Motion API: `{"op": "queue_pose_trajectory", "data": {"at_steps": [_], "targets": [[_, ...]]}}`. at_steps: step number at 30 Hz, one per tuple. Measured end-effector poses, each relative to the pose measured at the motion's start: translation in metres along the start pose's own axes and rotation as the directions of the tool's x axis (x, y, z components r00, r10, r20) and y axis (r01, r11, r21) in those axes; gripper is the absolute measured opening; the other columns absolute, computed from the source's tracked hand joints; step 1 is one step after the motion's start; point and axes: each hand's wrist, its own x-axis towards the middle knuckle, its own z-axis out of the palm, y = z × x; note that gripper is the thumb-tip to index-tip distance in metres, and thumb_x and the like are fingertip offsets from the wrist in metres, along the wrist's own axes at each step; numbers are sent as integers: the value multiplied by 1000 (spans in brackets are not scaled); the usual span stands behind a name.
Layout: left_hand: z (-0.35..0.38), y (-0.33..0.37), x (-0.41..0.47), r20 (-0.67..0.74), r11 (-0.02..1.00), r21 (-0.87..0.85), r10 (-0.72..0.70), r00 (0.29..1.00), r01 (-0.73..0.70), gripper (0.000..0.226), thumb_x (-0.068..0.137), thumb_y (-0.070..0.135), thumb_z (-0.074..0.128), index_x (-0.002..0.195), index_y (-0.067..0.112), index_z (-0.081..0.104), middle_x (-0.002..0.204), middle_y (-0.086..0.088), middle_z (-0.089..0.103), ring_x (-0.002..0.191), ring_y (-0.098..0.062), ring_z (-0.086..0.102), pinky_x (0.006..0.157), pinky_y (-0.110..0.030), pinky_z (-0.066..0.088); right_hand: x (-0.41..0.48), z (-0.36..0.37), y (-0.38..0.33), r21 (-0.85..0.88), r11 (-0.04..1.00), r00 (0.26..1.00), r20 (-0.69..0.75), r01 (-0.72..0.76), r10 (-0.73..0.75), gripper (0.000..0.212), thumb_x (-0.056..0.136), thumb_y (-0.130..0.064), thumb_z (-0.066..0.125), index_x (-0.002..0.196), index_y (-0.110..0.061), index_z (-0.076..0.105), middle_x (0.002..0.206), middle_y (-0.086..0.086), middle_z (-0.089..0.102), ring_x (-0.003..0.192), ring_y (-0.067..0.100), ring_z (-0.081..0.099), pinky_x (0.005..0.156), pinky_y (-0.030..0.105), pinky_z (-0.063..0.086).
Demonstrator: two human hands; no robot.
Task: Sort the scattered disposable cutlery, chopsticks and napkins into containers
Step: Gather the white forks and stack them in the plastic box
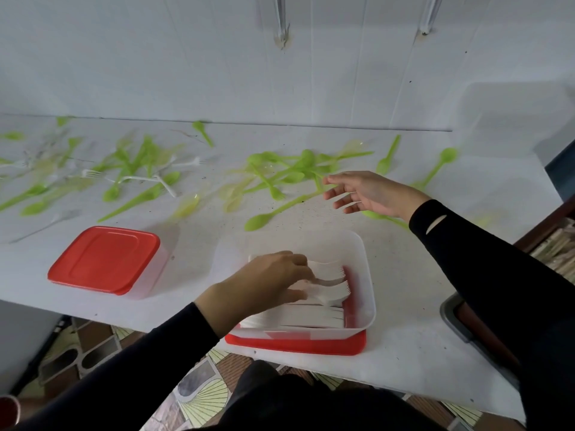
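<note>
The work surface is a white table (404, 306) set flush against a white panelled wall (186, 57); patterned floor tiles (202, 396) show below the near edge. An open clear container (368, 275) stands on its own red lid (295, 345) at the near edge, which overhangs that edge slightly. A closed container with a red lid (102, 259) stands to its left, well apart, with bare table between the two. Green spoons (280, 172) and a few white forks lie scattered along the far half of the table, pointing in all directions. The stacked white forks (311, 317) in the open container lie with their long axis left to right and their tines toward the right wall. The left hand (264, 284) is inside this container, fingers curled, pinching one fork (329, 281) with the same orientation. The right hand (370, 194) hovers over the spoons, fingers spread and holding nothing.
</note>
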Motion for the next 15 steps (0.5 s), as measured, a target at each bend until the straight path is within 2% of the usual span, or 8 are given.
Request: {"op": "queue_pose_trajectory", "data": {"at_steps": [2, 4, 7, 11, 13, 15], "targets": [[0, -2, 1, -62, 1000, 19, -15, 998, 16, 20, 92, 36, 64, 104, 21, 60, 96, 7, 54, 84, -16, 52, 65, -33, 47, 0, 1, 0, -10, 1000, 1000, -2, -3, 3, 43, 92, -42, 62, 125, -15, 59, 101, 2, 70, 84, 19, 63, 72, 29, 49], [0, -4, 1, -84, 999, 14, -48, 995, 50, 19, 91, 36, 65, 91, 20, 56, 89, 9, 44, 74, -14, 44, 60, -28, 38, 0, 2, 1, -29, 1000, 1000, 0, -3, 3, 42, 92, -42, 63, 124, -15, 60, 101, 2, 70, 84, 19, 63, 72, 30, 49], [1, -7, 0, -69, 996, -5, -92, 993, 92, 20, 91, 38, 65, 88, 21, 55, 90, 10, 43, 73, -12, 46, 61, -25, 37, -1, 3, 3, -48, 999, 1000, -4, -11, 11, 38, 92, -41, 64, 120, -16, 61, 103, 2, 70, 84, 19, 64, 72, 29, 51], [-3, -13, -4, -58, 986, -103, -140, 988, 134, 24, 89, 45, 64, 90, 22, 61, 91, 12, 51, 81, -10, 58, 67, -26, 47, 1, 11, 0, -37, 999, 1000, -11, -9, 8, 38, 91, -40, 64, 120, -15, 62, 101, 1, 71, 85, 19, 64, 74, 30, 50], [-13, -18, -7, -135, 973, -188, -158, 978, 131, 29, 88, 53, 62, 89, 24, 65, 90, 14, 56, 79, -4, 59, 67, -26, 50, 5, 20, -6, -41, 999, 1000, -7, 11, -12, 39, 92, -39, 65, 122, -14, 62, 99, 0, 71, 85, 19, 64, 74, 30, 50], [-27, -27, -11, -275, 941, -333, -151, 949, 54, 29, 89, 50, 62, 86, 21, 67, 84, 14, 59, 73, -5, 61, 64, -22, 50, 12, 33, -16, -51, 998, 999, 16, 34, -33, 37, 93, -37, 63, 122, -15, 62, 100, 0, 71, 84, 18, 64, 75, 30, 50]]}}
